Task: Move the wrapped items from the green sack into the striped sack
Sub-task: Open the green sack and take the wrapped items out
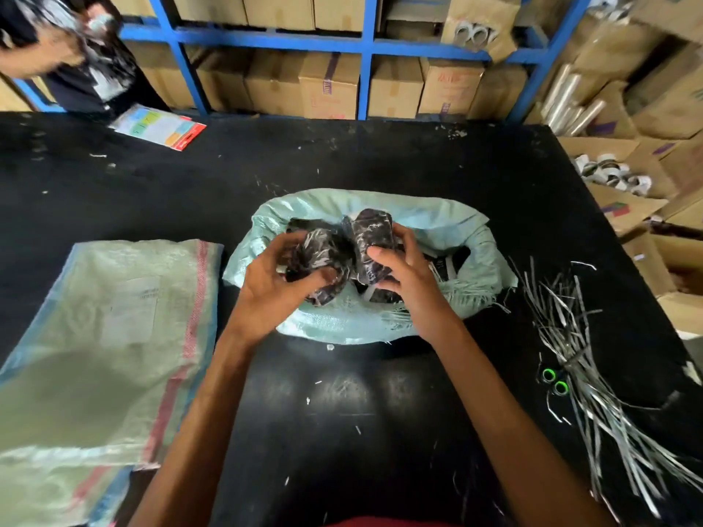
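Wrapped items (371,237), two lifted: dark bundles in crinkled clear film, glossy, with pale glints over black. We hold one in each hand directly over the mouth of the green sack (342,325). Our left hand (274,287) is curled round the nearer bundle and our right hand (403,275) round the taller one, and the bundles touch. We judge that two are taken at once to save trips. More dark bundles lie inside the green sack, its rim rolled down, likely for easier reach. Striped sack (106,336): lying flat just left of the green sack, mouth not seen open, near enough for a short carry. Table (342,431): black, beneath the green sack. Cut strapping (570,336) and scissors (553,380): right of the green sack.
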`<state>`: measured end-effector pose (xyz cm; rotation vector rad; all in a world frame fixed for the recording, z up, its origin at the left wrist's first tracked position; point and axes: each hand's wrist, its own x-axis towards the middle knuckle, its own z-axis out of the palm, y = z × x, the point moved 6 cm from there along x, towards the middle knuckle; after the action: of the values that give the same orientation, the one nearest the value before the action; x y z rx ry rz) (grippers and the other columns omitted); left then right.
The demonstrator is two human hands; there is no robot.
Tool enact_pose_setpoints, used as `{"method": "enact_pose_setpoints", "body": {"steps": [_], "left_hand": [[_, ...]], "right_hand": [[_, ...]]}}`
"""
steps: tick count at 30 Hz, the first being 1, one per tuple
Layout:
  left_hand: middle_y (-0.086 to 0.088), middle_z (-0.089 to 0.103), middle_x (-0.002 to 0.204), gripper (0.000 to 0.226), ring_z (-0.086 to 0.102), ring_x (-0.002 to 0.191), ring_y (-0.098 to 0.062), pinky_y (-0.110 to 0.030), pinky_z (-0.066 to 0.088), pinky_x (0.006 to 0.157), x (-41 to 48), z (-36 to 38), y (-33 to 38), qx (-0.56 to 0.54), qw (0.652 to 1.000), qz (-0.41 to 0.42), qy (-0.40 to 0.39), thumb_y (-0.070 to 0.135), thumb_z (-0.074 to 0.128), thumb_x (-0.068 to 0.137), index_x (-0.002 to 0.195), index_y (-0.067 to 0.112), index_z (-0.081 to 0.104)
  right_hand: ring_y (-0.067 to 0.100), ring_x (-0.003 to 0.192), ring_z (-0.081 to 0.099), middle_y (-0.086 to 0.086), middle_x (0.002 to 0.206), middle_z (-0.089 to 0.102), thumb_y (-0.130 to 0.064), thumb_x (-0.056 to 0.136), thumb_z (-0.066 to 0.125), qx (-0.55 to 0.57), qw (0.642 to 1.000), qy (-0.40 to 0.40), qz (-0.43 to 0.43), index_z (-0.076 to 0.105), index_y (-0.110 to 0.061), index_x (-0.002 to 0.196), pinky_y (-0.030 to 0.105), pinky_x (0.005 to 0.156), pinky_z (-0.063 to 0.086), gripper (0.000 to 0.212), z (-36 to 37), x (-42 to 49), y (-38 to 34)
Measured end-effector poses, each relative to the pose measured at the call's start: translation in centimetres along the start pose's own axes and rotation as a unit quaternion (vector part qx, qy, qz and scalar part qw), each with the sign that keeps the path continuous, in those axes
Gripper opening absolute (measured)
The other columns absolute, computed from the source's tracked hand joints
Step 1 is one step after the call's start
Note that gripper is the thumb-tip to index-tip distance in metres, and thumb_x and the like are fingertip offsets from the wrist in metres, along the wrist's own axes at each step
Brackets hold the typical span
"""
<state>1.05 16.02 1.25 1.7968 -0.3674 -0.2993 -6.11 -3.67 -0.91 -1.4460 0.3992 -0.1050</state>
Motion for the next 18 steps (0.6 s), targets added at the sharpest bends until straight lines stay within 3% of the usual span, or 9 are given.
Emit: {"method": "enact_pose_setpoints", "body": {"steps": [3,5,9,13,15,18], "left_hand": [[0.004,0.074,0.105,0.058,0.069,0.098,-0.009,-0.015,0.054,0.077,-6.3,-3.5,-1.6,-0.074,0.993,-0.055,-0.07,0.046,0.082,0.062,0.117,0.032,0.069],[0.006,0.075,0.111,0.059,0.069,0.105,-0.007,-0.016,0.054,0.085,-10.0,-5.7,-3.9,-0.035,0.987,-0.093,-0.129,0.049,0.081,0.064,0.12,0.034,0.069],[0.014,0.076,0.103,0.06,0.07,0.099,-0.003,-0.022,0.054,0.09,-16.0,-8.0,-10.3,0.082,0.962,-0.197,-0.17,0.056,0.082,0.052,0.108,0.039,0.07],[0.017,0.074,0.093,0.061,0.069,0.086,0.003,-0.026,0.054,0.085,-19.1,-7.5,-15.8,0.19,0.949,-0.215,-0.127,0.057,0.081,0.047,0.102,0.037,0.069],[0.013,0.07,0.1,0.075,0.067,0.092,-0.006,-0.029,0.053,0.089,-19.5,-6.9,-17.3,0.231,0.95,-0.19,-0.087,0.057,0.082,0.044,0.113,0.029,0.068],[0.0,0.066,0.111,0.089,0.063,0.103,-0.016,-0.032,0.05,0.095,-18.7,-6.5,-18.5,0.259,0.954,-0.144,-0.047,0.05,0.086,0.046,0.125,0.018,0.063]], "right_hand": [[0.011,0.108,0.07,-0.014,0.115,0.072,-0.046,0.07,0.072,-0.01,0.991,-0.129,0.047,0.058,-0.049,0.123,0.039,0.091,0.059,0.054,3.2,-4.1,0.8],[0.012,0.103,0.071,-0.012,0.112,0.074,-0.042,0.07,0.074,-0.034,0.971,-0.206,0.114,0.063,-0.059,0.108,0.038,0.09,0.056,0.043,5.2,-6.8,3.2],[0.022,0.101,0.07,0.003,0.12,0.071,-0.032,0.075,0.075,-0.134,0.92,-0.282,0.236,0.058,-0.046,0.122,0.04,0.089,0.056,0.052,8.0,-11.2,10.2],[0.011,0.107,0.065,-0.011,0.124,0.066,-0.037,0.076,0.08,-0.276,0.882,-0.271,0.269,0.051,-0.041,0.131,0.031,0.087,0.054,0.062,9.7,-13.2,16.2],[0.012,0.113,0.063,-0.011,0.127,0.065,-0.037,0.071,0.084,-0.317,0.883,-0.24,0.248,0.05,-0.037,0.134,0.032,0.098,0.052,0.071,10.0,-13.2,17.8],[0.014,0.118,0.059,-0.007,0.129,0.061,-0.041,0.063,0.085,-0.407,0.873,-0.206,0.174,0.046,-0.04,0.135,0.031,0.1,0.049,0.083,10.5,-12.1,18.6]]}}
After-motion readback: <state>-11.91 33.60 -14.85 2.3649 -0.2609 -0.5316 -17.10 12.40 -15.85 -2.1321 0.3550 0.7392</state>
